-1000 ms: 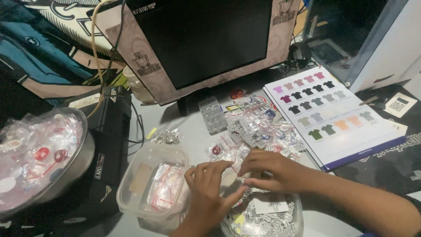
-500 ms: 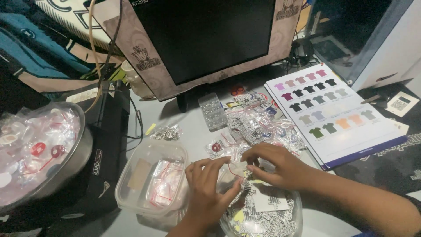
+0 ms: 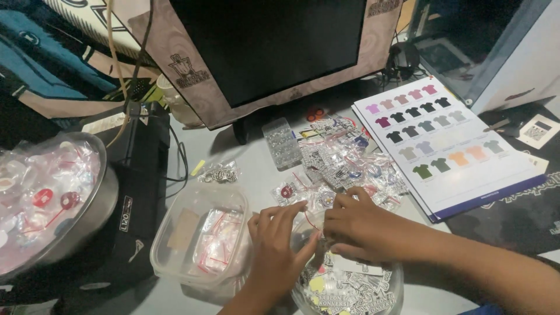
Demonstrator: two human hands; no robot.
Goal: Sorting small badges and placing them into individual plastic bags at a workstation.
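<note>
While both hands meet over the clear round bowl (image 3: 385,291) of printed stickers at the near edge, the left hand (image 3: 279,248) and right hand (image 3: 357,227) pinch 1 small clear bag (image 3: 312,224) between their fingertips, just above the bowl's rim. Just left of them sits a clear plastic tub (image 3: 201,239) with red-striped bags inside. Beyond the fingers lies a heap of packed pins and stickers (image 3: 344,163). To the right lies a shirt colour chart (image 3: 443,140); a metal bowl (image 3: 87,216) stands far left, and a dark monitor (image 3: 274,46) behind.
</note>
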